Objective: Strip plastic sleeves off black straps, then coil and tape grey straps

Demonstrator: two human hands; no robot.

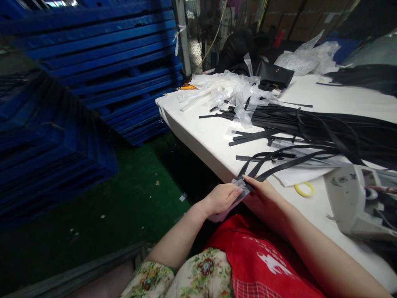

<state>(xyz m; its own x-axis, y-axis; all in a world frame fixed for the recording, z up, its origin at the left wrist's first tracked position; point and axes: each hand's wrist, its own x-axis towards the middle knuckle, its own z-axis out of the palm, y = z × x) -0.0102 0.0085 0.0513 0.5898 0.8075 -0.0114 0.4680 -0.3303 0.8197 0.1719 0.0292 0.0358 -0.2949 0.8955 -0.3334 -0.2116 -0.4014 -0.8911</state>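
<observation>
The left hand [221, 198] pinches a clear plastic bag [223, 214] between thumb and fingers, at the near edge of the white tabletop [195, 138]. The right hand [262, 189] is just beside it, its fingers closed around the ends of a few flat black straps [274, 154] where they meet the mouth of the bag. How far the ends reach inside is hard to tell. From the right hand the straps arch up and run to the right over the tabletop.

Beyond them lies a thick bundle of similar black strips [335, 124], stretching toward the right edge of the view. Behind the bundle's left end is a loose heap of clear bags [225, 87], with an orange tool [187, 87] by its far left side and a black purse [274, 74] to its right. A yellow ring [304, 189] lies to the right of the right hand, near a white container [344, 198] with small things in it. Blue pallets [124, 62] stand stacked left of the tabletop, on a green floor [139, 178]. The person wears a red apron [248, 269].
</observation>
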